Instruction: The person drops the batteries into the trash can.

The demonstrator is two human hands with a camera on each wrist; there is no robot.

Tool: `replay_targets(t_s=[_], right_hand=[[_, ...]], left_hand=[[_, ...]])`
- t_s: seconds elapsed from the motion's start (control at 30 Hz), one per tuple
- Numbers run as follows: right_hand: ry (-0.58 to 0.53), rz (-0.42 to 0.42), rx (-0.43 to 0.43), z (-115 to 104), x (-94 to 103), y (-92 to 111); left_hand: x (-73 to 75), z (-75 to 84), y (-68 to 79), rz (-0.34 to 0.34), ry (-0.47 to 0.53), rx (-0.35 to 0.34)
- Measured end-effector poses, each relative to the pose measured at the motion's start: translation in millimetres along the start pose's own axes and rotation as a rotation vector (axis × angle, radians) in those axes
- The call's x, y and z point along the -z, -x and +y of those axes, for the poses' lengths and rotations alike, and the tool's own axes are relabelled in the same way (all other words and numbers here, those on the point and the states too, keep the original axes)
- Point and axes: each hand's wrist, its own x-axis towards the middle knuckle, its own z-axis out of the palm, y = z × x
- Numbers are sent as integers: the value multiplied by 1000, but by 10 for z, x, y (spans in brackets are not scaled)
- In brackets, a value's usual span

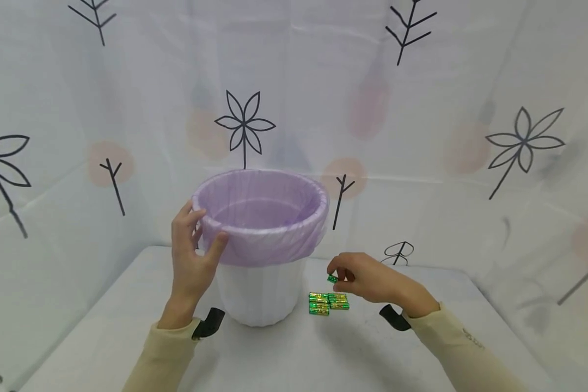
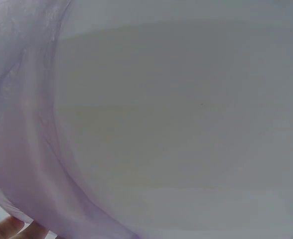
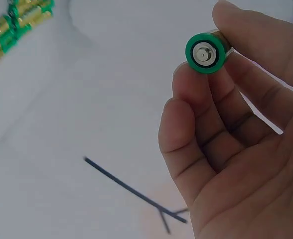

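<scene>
A white trash bin (image 1: 261,294) stands upright, with a purple bag (image 1: 269,247) folded over its rim. My left hand (image 1: 191,261) holds the bin at its left side near the rim, thumb across the front of the bag and fingers round the side. In the left wrist view the bag (image 2: 24,144) and the bin's white wall (image 2: 186,114) fill the picture, with fingertips (image 2: 9,228) at the lower corner. My right hand (image 1: 367,276) pinches a green battery (image 3: 205,53) between thumb and fingers, its metal end facing the right wrist camera. Below it several green and gold batteries (image 1: 319,309) lie together on the table.
The white-covered table (image 1: 255,362) reaches back to a hanging cloth (image 1: 294,71) printed with black flowers and twigs. Between the bin and my right forearm lies the battery group, just right of the bin's base.
</scene>
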Motion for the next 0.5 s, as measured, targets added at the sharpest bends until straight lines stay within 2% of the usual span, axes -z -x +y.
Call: replay_targets(t_s=[0.23,0.5], right_hand=[[110,76,38,-206,465,2],[157,159,107,-436,914,-99]], left_hand=[[-13,39,4,-2,-2,9],[-18,43,2,0,-1,0]])
